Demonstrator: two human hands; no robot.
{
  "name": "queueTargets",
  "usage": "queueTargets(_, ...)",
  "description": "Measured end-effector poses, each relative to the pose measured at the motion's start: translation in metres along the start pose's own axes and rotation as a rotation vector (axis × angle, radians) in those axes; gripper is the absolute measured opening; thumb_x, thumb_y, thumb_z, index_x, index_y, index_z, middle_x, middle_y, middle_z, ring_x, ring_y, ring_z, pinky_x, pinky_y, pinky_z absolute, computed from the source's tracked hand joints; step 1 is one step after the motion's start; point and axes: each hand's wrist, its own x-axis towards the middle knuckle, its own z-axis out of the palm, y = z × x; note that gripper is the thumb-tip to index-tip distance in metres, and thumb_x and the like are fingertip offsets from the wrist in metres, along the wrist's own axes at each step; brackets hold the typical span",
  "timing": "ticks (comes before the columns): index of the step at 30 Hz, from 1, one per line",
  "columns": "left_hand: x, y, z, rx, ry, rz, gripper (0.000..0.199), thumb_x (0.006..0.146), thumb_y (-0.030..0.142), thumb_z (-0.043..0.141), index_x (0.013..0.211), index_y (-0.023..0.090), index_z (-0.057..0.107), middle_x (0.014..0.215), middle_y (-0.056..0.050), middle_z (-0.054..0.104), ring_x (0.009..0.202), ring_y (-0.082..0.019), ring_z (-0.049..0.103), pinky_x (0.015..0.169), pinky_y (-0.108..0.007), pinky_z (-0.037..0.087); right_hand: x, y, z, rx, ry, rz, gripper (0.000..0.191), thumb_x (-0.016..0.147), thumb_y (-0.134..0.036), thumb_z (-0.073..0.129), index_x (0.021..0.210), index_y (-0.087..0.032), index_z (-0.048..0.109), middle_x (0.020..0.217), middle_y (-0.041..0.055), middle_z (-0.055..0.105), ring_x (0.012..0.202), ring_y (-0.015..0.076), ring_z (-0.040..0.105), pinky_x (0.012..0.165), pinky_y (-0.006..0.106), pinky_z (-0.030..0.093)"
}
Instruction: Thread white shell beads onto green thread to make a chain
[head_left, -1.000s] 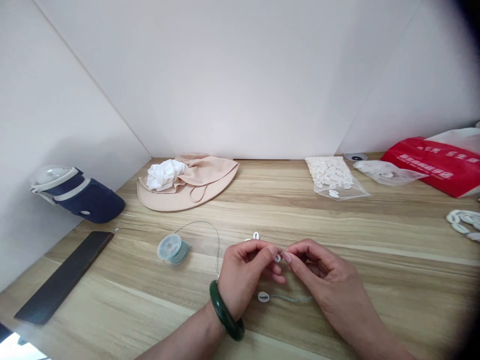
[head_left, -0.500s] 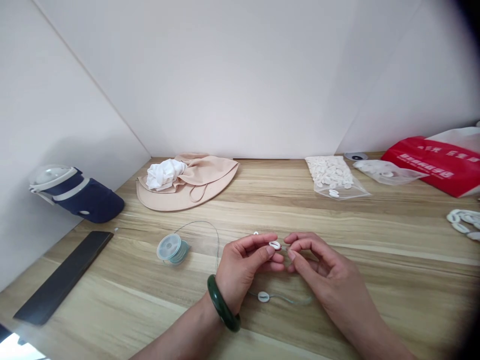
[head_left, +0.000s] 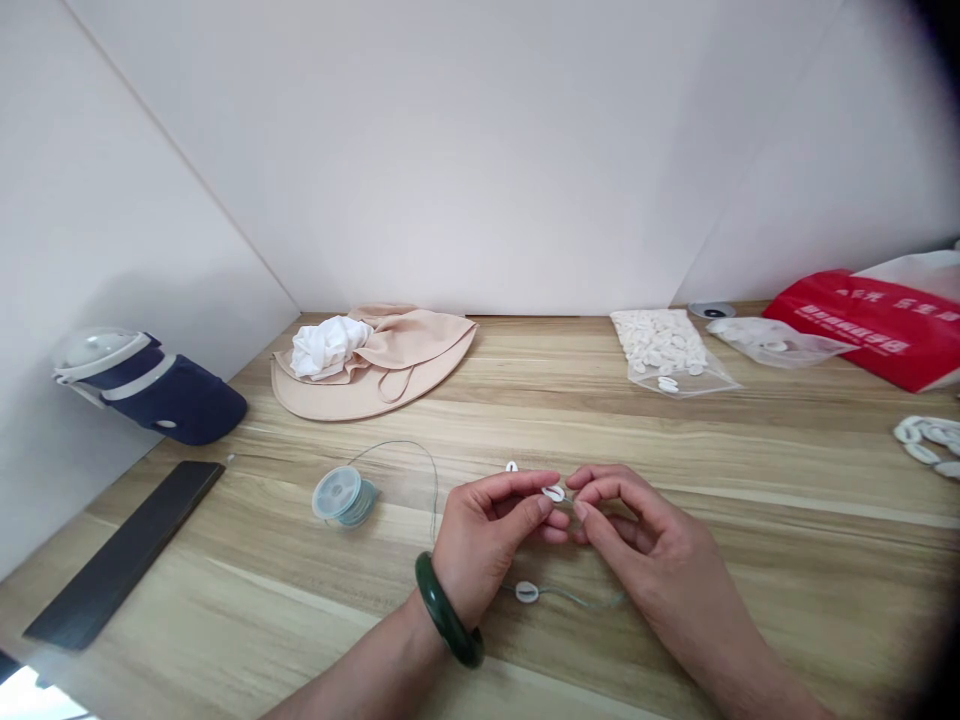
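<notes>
My left hand pinches a small white cowrie shell between thumb and fingertips, and a dark green bangle circles that wrist. Fingertips of my right hand close on a thin cord right beside the shell. Below the hands, a second cowrie shell lies on the table with a pale cord trailing right. A third shell sits just beyond my left fingers. Left of my hands is a spool of grey-green cord, its thin strand looping toward my left hand.
A wooden tabletop runs between white walls. Farther back stand a plastic bag of shells, a clear bag, and a red bag. Shells lie at right. A beige hat, navy visor, and black strip are left.
Over the last second, both hands rose slightly toward the table's far side, lifting the held shell. Since half a second ago, they have barely moved.
</notes>
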Motion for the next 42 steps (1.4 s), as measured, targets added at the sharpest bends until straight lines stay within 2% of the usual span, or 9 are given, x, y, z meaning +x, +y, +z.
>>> queueTargets(9,0.001,-0.002,-0.001,0.014,-0.005,0.037,0.033,0.065,0.024,0.076,0.094,0.011,0.071,0.074,-0.008,0.073,0.067,-0.017,0.067,0.068,-0.028,0.054,0.002,0.004,0.001,0.042,-0.024,0.01,0.016,0.078,-0.035,0.062,0.071,-0.02,0.06,0.092,0.0051,0.058,0.081,0.0171,0.061,0.069,0.027,0.056)
queueTargets(16,0.002,-0.003,-0.003,0.021,-0.035,0.049,0.022,0.069,0.022,0.073,0.089,0.011,0.072,0.071,-0.006,0.073,0.066,-0.014,0.067,0.068,-0.024,0.054,0.002,0.003,0.001,0.084,-0.034,0.035,0.016,0.076,-0.035,0.064,0.073,-0.02,0.061,0.09,0.005,0.058,0.08,0.0176,0.062,0.071,0.029,0.056)
queueTargets(24,0.002,-0.003,-0.004,0.032,-0.065,0.062,0.018,0.072,0.02,0.071,0.088,0.012,0.072,0.074,-0.006,0.074,0.069,-0.015,0.068,0.072,-0.025,0.054,0.002,0.0,0.002,0.031,-0.011,0.003,0.01,0.078,-0.031,0.059,0.076,-0.021,0.062,0.088,0.0029,0.062,0.079,0.015,0.063,0.072,0.023,0.055)
queueTargets(28,0.002,-0.004,-0.004,0.036,-0.068,0.057,0.02,0.072,0.021,0.071,0.09,0.011,0.071,0.075,-0.007,0.074,0.071,-0.016,0.069,0.073,-0.026,0.054,0.002,0.004,0.002,0.053,-0.013,0.038,0.008,0.078,-0.026,0.058,0.084,-0.021,0.058,0.093,0.0036,0.06,0.083,0.0152,0.063,0.074,0.025,0.056)
queueTargets(33,0.003,-0.005,-0.005,0.042,-0.05,0.041,0.022,0.071,0.021,0.072,0.09,0.009,0.07,0.075,-0.007,0.074,0.069,-0.014,0.068,0.072,-0.025,0.055,0.002,0.005,0.0,0.02,0.011,-0.007,0.007,0.081,-0.025,0.054,0.087,-0.022,0.056,0.106,0.0048,0.053,0.095,0.0162,0.06,0.079,0.026,0.056)
queueTargets(36,0.004,-0.005,-0.005,0.038,-0.051,0.036,0.023,0.071,0.021,0.072,0.09,0.009,0.069,0.075,-0.007,0.074,0.069,-0.014,0.068,0.073,-0.026,0.055,0.001,0.004,-0.003,-0.115,0.022,-0.09,0.01,0.081,-0.024,0.053,0.09,-0.023,0.056,0.11,0.0056,0.053,0.099,0.018,0.058,0.078,0.03,0.056)
queueTargets(40,0.005,-0.006,-0.005,0.042,-0.031,0.026,0.024,0.07,0.021,0.072,0.09,0.008,0.068,0.073,-0.007,0.073,0.068,-0.014,0.068,0.073,-0.027,0.055,0.002,0.003,-0.008,-0.5,0.074,-0.317,0.015,0.077,-0.021,0.057,0.092,-0.024,0.057,0.109,0.0052,0.057,0.106,0.0223,0.052,0.087,0.041,0.048)
queueTargets(42,0.005,-0.006,-0.004,0.045,-0.027,0.021,0.024,0.07,0.021,0.073,0.09,0.008,0.068,0.073,-0.007,0.073,0.068,-0.014,0.068,0.073,-0.027,0.055,0.003,0.002,-0.01,-0.634,0.096,-0.387,0.012,0.076,-0.022,0.059,0.088,-0.024,0.058,0.109,0.0054,0.059,0.107,0.0239,0.051,0.089,0.044,0.044)
